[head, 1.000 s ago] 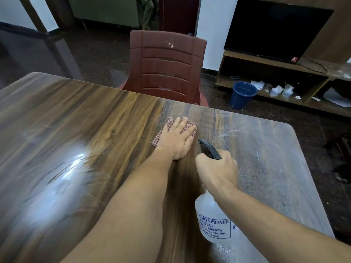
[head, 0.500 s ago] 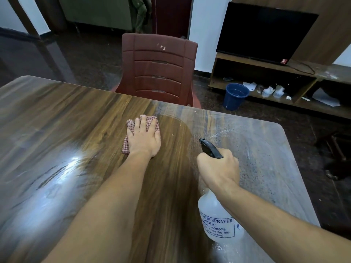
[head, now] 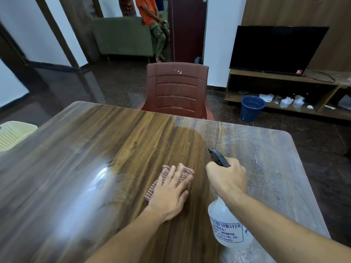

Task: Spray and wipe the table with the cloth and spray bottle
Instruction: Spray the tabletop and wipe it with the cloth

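- Left hand (head: 169, 194) lies flat with its fingers spread and straight, pressing the checked cloth (head: 185, 174) onto the table (head: 76, 168); it grips nothing.
- Right hand (head: 226, 177) is clenched round the neck of the spray bottle (head: 226, 224), whose black nozzle (head: 218, 158) points away over the far right of the table. The bottle's clear body hangs tilted below the wrist, and I cannot tell whether it touches the top.
- Since a second ago the cloth has swept from the far edge by the red chair (head: 176, 90) off to the left, then back toward the person. It now sits near the middle, just beside the bottle hand.
- Right hand has hardly shifted across these frames.
- A darker patch with a curved edge runs ahead of the cloth, which I take for wiped surface.
- Speckled droplets (head: 266, 168) cover the pale right side, which looks sprayed but unwiped.
- Wiping seems well under way, and that right side likely comes next.
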